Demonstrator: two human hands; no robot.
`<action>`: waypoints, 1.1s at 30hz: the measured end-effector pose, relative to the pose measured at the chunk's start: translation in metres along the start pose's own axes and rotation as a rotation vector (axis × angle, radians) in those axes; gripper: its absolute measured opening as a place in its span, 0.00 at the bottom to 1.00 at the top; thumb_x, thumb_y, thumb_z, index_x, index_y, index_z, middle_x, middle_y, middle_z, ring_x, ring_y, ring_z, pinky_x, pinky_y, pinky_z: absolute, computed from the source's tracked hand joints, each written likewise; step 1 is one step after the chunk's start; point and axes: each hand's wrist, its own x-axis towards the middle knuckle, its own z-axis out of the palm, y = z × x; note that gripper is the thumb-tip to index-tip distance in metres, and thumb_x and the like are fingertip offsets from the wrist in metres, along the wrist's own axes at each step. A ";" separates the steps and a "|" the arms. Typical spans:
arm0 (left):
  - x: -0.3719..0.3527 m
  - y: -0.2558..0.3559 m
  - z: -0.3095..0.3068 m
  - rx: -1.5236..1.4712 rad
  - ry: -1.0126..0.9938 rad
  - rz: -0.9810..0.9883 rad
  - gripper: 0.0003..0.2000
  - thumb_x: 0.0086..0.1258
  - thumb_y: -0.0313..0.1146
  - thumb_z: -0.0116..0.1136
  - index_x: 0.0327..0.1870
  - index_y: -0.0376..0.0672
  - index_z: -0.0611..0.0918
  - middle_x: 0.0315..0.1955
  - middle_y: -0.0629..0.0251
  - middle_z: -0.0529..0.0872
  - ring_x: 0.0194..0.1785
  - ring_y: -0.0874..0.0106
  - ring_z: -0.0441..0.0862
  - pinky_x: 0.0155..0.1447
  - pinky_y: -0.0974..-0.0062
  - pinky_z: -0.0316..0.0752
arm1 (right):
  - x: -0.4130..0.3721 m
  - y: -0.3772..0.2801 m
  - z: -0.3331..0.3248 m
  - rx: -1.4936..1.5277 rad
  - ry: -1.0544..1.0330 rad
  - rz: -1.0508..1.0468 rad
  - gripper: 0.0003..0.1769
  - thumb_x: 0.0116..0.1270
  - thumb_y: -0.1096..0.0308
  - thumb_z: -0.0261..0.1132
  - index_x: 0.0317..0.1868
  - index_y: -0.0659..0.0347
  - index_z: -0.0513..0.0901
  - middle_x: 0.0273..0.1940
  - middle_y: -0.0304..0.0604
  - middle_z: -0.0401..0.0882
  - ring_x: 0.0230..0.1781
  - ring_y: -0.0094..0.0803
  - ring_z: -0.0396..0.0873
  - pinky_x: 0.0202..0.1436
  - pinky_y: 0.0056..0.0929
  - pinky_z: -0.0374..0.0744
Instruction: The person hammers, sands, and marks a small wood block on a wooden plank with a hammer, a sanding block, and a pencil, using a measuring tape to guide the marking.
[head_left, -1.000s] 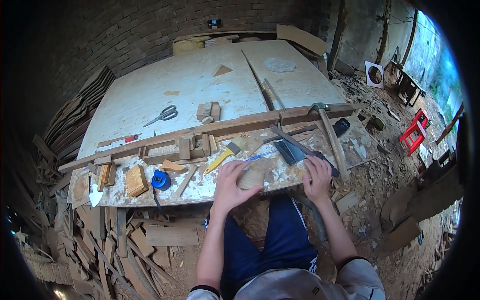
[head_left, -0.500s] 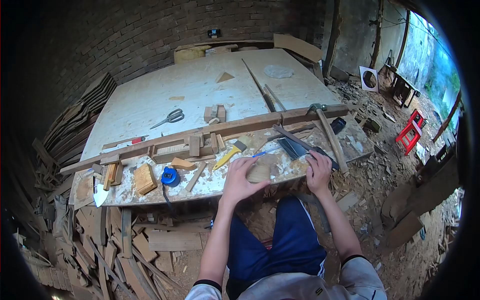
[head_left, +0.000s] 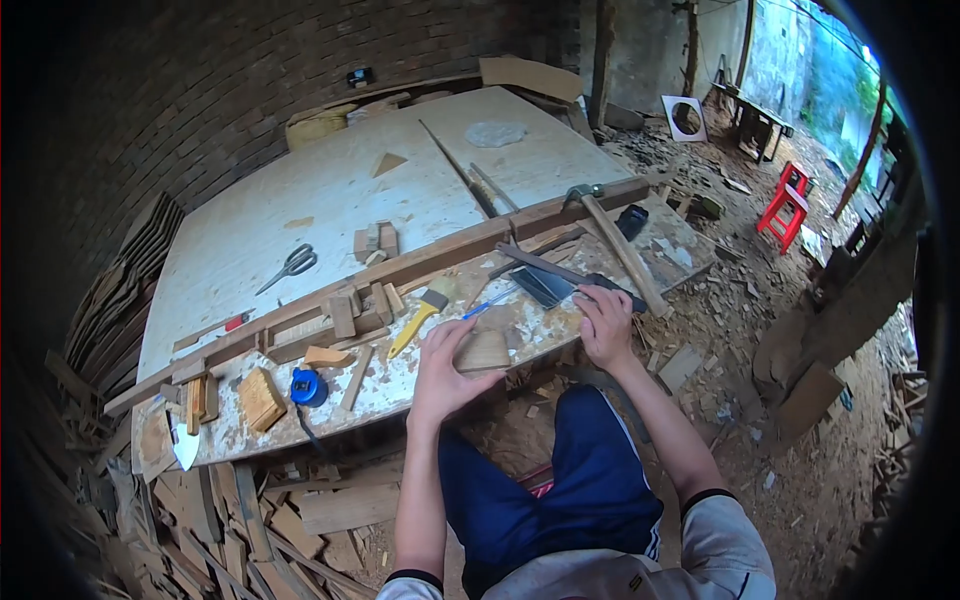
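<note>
My left hand (head_left: 440,372) rests at the bench's front edge, its thumb and fingers around a small flat wooden block (head_left: 483,352). A thin blue-handled tool (head_left: 480,308) lies right by its fingertips. My right hand (head_left: 606,325) is over the bench edge, fingers apart and slightly bent, palm down, with no object seen in it. Its fingertips are close to a dark rectangular flat object (head_left: 543,287) and a long dark bar (head_left: 550,262) with a thicker black end. A yellow-handled brush (head_left: 412,328) lies left of the blue tool.
On the bench lie a blue tape measure (head_left: 308,387), scissors (head_left: 290,267), a hammer (head_left: 618,245) and wood offcuts (head_left: 262,400). A long wooden beam (head_left: 420,274) crosses it. Scrap wood (head_left: 350,508) covers the floor below; a red stool (head_left: 783,212) stands at right.
The view has turned, so the bench and its objects appear shifted left, with the left end lower. Both hands stay near the same objects, the left still around the wooden block.
</note>
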 end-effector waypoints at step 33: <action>0.001 0.002 0.015 0.114 0.110 -0.062 0.36 0.60 0.30 0.85 0.74 0.41 0.85 0.64 0.53 0.88 0.67 0.54 0.88 0.74 0.59 0.82 | 0.053 -0.017 -0.009 0.155 -0.184 -0.135 0.16 0.72 0.68 0.73 0.57 0.63 0.92 0.64 0.48 0.90 0.71 0.49 0.82 0.85 0.63 0.69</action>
